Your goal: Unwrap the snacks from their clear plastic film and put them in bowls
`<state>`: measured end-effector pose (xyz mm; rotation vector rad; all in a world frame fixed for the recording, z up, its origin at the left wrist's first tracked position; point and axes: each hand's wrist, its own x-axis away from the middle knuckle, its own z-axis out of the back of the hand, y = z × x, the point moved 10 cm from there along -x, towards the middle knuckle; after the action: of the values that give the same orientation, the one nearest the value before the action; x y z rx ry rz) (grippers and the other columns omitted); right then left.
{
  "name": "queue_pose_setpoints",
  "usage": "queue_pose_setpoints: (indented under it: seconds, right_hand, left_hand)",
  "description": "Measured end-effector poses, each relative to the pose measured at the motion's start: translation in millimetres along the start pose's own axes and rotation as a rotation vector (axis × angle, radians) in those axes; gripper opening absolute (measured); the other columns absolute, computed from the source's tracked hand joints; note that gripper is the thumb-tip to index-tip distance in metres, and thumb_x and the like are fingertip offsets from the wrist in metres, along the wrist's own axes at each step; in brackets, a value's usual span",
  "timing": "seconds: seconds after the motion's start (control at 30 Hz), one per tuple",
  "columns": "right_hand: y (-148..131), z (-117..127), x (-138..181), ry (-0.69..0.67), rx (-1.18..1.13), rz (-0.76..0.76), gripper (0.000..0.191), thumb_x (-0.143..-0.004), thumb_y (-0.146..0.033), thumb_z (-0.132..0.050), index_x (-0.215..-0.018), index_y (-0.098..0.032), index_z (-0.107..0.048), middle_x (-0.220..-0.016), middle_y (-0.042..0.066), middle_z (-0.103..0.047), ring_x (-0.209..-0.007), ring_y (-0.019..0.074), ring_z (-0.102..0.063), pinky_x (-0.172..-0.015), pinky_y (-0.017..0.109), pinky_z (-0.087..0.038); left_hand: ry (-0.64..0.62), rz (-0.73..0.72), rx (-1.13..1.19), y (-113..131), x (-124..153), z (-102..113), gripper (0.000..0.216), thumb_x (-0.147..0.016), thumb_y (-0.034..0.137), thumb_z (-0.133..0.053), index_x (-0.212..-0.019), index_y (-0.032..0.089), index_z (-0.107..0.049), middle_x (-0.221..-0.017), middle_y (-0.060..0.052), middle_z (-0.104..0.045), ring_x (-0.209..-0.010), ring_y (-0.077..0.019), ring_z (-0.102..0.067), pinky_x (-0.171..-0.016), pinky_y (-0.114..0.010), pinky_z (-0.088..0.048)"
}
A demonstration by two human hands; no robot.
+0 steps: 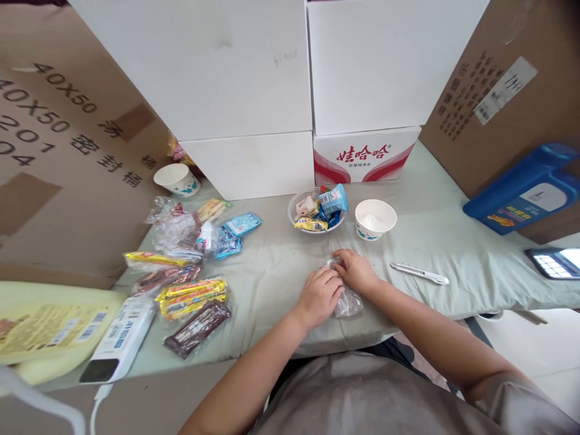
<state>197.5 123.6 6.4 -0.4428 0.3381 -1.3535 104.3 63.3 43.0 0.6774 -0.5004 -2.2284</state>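
Observation:
My left hand (321,296) and my right hand (357,270) meet over a small clear plastic bag (348,301) on the green cloth-covered table (272,266). Both hands have their fingers curled and pinched on the bag's upper end. What the bag holds is hidden. Just beyond the hands stand a clear bowl (315,211) full of wrapped snacks and a white paper cup (375,219) with something white inside.
A white utility knife (419,273) lies right of my hands. Several snack packets (190,266) spread at the left, with another paper cup (176,179) behind. White boxes (254,90) and brown cartons wall the back. A blue container (525,190) and a lit phone (555,263) sit right.

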Motion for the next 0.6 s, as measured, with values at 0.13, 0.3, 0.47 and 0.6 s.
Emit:
queue_pose_setpoints:
  seconds: [0.13,0.3,0.47,0.6]
  right_hand:
    - [1.5,46.3,14.7,0.227,0.260,0.113,0.024,-0.093,-0.018,-0.046,-0.109,-0.018,-0.064,-0.108,0.013,-0.062,-0.097,0.0248,-0.057,-0.082,0.036,-0.044]
    - [-42.7,40.8,82.1,0.173,0.210,0.585,0.026,-0.093,-0.033,-0.053,-0.112,-0.018,-0.063,-0.110,0.012,-0.062,-0.106,0.0257,-0.052,-0.093,0.041,-0.043]
    - [-44.4,5.3,135.4,0.050,0.122,0.610,0.028,-0.093,-0.033,-0.054,-0.115,-0.017,-0.061,-0.105,0.011,-0.064,-0.097,0.0230,-0.055,-0.085,0.038,-0.046]
    - [-37.9,13.0,139.5,0.156,0.093,0.567,0.022,-0.093,-0.025,-0.053,-0.112,-0.017,-0.061,-0.106,0.010,-0.064,-0.099,0.0222,-0.055,-0.087,0.039,-0.045]
  left_hand:
    - [-0.056,0.012,-0.067,-19.3,-8.5,-13.3,0.005,-0.085,0.020,-0.062,-0.088,0.020,-0.066,-0.105,-0.007,-0.065,-0.108,-0.0250,-0.055,-0.091,-0.043,-0.047]
    - [-0.083,0.001,-0.117,-20.3,-1.9,-18.8,0.031,-0.090,0.022,-0.054,-0.120,0.023,-0.061,-0.131,-0.008,-0.058,-0.121,-0.0259,-0.048,-0.099,-0.046,-0.042]
    - [-0.133,0.013,-0.176,-19.1,-3.2,-22.7,0.032,-0.092,0.024,-0.053,-0.123,0.025,-0.062,-0.134,-0.005,-0.058,-0.119,-0.0265,-0.047,-0.098,-0.047,-0.041]
    - [-0.145,0.004,-0.172,-15.7,-2.8,-21.1,0.036,-0.088,0.034,-0.061,-0.123,0.025,-0.063,-0.135,-0.005,-0.057,-0.118,-0.0276,-0.046,-0.098,-0.047,-0.040]
